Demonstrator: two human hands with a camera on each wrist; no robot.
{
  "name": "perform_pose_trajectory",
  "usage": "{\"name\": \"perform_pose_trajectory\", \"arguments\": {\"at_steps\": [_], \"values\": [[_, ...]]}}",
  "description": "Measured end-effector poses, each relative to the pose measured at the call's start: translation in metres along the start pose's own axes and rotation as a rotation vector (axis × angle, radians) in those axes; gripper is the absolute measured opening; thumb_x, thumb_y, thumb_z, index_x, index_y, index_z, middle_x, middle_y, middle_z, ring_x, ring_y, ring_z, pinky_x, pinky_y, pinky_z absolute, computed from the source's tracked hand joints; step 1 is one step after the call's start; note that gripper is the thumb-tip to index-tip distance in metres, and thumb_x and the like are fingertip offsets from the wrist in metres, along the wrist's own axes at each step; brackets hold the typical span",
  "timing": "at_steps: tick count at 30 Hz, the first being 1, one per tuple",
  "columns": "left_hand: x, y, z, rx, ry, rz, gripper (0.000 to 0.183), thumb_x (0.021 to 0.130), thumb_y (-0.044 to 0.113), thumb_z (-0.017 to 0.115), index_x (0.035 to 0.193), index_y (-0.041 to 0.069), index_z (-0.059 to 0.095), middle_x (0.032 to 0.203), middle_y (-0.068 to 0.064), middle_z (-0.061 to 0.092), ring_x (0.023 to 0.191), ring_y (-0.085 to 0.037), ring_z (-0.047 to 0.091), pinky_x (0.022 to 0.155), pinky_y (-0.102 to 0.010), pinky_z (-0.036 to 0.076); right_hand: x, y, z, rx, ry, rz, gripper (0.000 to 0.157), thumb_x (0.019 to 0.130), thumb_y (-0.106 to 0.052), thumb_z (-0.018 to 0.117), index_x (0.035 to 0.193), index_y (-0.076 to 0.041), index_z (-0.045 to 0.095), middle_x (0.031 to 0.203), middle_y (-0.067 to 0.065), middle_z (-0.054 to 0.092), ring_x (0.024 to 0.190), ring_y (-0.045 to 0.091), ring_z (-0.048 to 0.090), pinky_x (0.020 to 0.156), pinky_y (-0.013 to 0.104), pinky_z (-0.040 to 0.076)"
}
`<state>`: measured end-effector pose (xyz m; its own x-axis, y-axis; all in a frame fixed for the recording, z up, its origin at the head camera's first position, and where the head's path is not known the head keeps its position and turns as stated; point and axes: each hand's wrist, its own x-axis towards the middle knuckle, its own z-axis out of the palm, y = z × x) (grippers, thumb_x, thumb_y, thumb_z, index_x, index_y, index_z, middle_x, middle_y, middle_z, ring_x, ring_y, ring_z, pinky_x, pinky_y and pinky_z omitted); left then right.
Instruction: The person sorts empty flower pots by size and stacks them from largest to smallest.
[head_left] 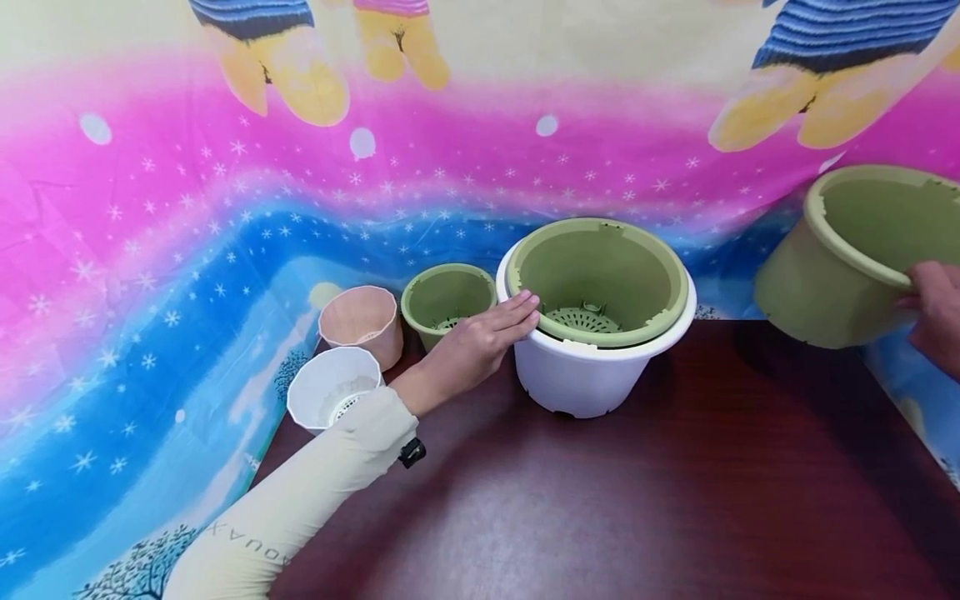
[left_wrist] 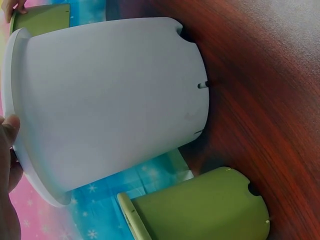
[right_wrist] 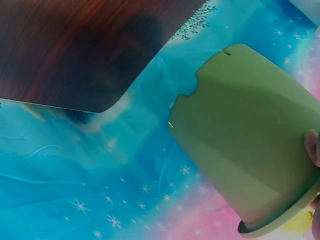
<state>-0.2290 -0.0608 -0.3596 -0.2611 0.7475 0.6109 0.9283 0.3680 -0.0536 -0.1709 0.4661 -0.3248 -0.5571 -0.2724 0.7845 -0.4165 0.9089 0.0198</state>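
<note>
At the back of the table, a white flower pot [head_left: 577,383] has a green pot [head_left: 592,258] nested inside it. My left hand [head_left: 487,337] rests on their left rim, fingers extended; in the left wrist view, its fingertips lie at the edge of the white pot [left_wrist: 110,105]. On the far right, my right hand [head_left: 937,312] grips the rim of another green flower pot [head_left: 817,283], raised and tilted. The right wrist view shows this green pot [right_wrist: 250,130] from its notched base to the rim, with the fingers [right_wrist: 312,145] at the rim.
Left of the nested pots stand a smaller green pot [head_left: 450,300], a peach pot [head_left: 360,317] and a small white pot [head_left: 330,383]. The dark wooden table [head_left: 600,517] stretches toward me. A patterned cloth [head_left: 150,250] hangs behind and at the sides.
</note>
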Motion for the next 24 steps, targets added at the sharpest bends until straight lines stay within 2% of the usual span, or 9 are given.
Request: {"name": "perform_pose_trajectory", "arguments": {"at_steps": [3, 7, 12, 13, 15, 16, 17, 19, 24], "values": [[0.0, 0.0, 0.0, 0.0, 0.001, -0.002, 0.043, 0.084, -0.01, 0.063, 0.126, -0.001, 0.061, 0.135, -0.017, 0.056, 0.131, -0.029, 0.05, 0.11, -0.034, 0.041, 0.004, -0.002, -0.002, 0.002, 0.004, -0.007, 0.025, 0.052, 0.026, 0.052, 0.07, 0.011, 0.043, 0.054, 0.025, 0.046, 0.046, 0.009, 0.035, 0.041, 0.02, 0.021], [0.0, 0.0, 0.0, 0.001, 0.002, -0.005, 0.042, 0.084, -0.011, 0.063, 0.125, -0.001, 0.062, 0.135, -0.017, 0.056, 0.13, -0.029, 0.05, 0.109, -0.034, 0.041, 0.008, -0.005, -0.003, -0.01, 0.024, -0.041, 0.025, 0.055, 0.027, 0.056, 0.071, 0.013, 0.043, 0.054, 0.026, 0.044, 0.045, 0.035, 0.035, 0.044, 0.024, 0.021], [-0.001, 0.0, 0.0, 0.004, 0.003, -0.006, 0.042, 0.084, -0.011, 0.063, 0.125, -0.001, 0.062, 0.135, -0.017, 0.057, 0.13, -0.03, 0.051, 0.109, -0.035, 0.042, 0.01, -0.009, -0.003, 0.013, 0.039, 0.002, 0.018, 0.059, 0.023, 0.048, 0.073, 0.014, 0.042, 0.058, 0.026, 0.043, 0.054, 0.015, 0.041, 0.049, 0.019, 0.02], [-0.001, 0.0, 0.0, 0.005, 0.003, -0.007, 0.042, 0.084, -0.011, 0.063, 0.125, -0.001, 0.062, 0.135, -0.017, 0.057, 0.13, -0.029, 0.051, 0.109, -0.035, 0.042, 0.009, -0.01, -0.004, 0.024, 0.039, 0.015, 0.017, 0.058, 0.022, 0.045, 0.073, 0.015, 0.041, 0.06, 0.027, 0.043, 0.06, 0.004, 0.041, 0.051, 0.017, 0.02], [-0.001, 0.001, 0.0, 0.006, 0.001, -0.008, 0.042, 0.084, -0.01, 0.063, 0.125, -0.001, 0.062, 0.135, -0.017, 0.057, 0.13, -0.029, 0.051, 0.109, -0.034, 0.041, 0.009, -0.011, -0.004, 0.021, 0.039, 0.019, 0.017, 0.06, 0.023, 0.045, 0.075, 0.016, 0.041, 0.062, 0.029, 0.043, 0.06, 0.017, 0.044, 0.055, 0.019, 0.021], [-0.002, 0.001, 0.0, 0.007, 0.0, -0.009, 0.042, 0.084, -0.01, 0.063, 0.125, -0.001, 0.062, 0.135, -0.017, 0.056, 0.13, -0.029, 0.051, 0.109, -0.034, 0.041, 0.009, -0.012, -0.004, 0.027, 0.038, 0.035, 0.017, 0.06, 0.023, 0.044, 0.075, 0.016, 0.041, 0.063, 0.029, 0.043, 0.063, 0.006, 0.042, 0.056, 0.019, 0.021], [-0.002, 0.001, 0.0, 0.007, 0.0, -0.01, 0.042, 0.084, -0.01, 0.063, 0.125, -0.001, 0.062, 0.135, -0.017, 0.056, 0.13, -0.029, 0.051, 0.109, -0.034, 0.041, 0.01, -0.013, -0.005, 0.022, 0.035, 0.038, 0.018, 0.059, 0.025, 0.046, 0.075, 0.016, 0.04, 0.063, 0.029, 0.042, 0.059, 0.017, 0.041, 0.057, 0.02, 0.021], [-0.002, 0.001, -0.001, 0.008, 0.0, -0.01, 0.042, 0.084, -0.01, 0.063, 0.125, -0.001, 0.062, 0.135, -0.017, 0.056, 0.13, -0.029, 0.051, 0.109, -0.035, 0.042, 0.01, -0.014, -0.006, 0.04, 0.02, 0.07, 0.022, 0.056, 0.027, 0.045, 0.074, 0.016, 0.04, 0.063, 0.029, 0.042, 0.068, -0.006, 0.035, 0.057, 0.021, 0.02], [-0.002, 0.002, -0.001, 0.011, 0.0, -0.012, 0.041, 0.085, -0.01, 0.063, 0.124, -0.001, 0.062, 0.135, -0.017, 0.057, 0.129, -0.029, 0.051, 0.108, -0.035, 0.042, 0.01, -0.014, -0.007, 0.08, -0.002, 0.099, 0.028, 0.05, 0.025, 0.039, 0.077, 0.018, 0.038, 0.066, 0.026, 0.038, 0.086, -0.024, 0.013, 0.058, 0.018, 0.021]]}}
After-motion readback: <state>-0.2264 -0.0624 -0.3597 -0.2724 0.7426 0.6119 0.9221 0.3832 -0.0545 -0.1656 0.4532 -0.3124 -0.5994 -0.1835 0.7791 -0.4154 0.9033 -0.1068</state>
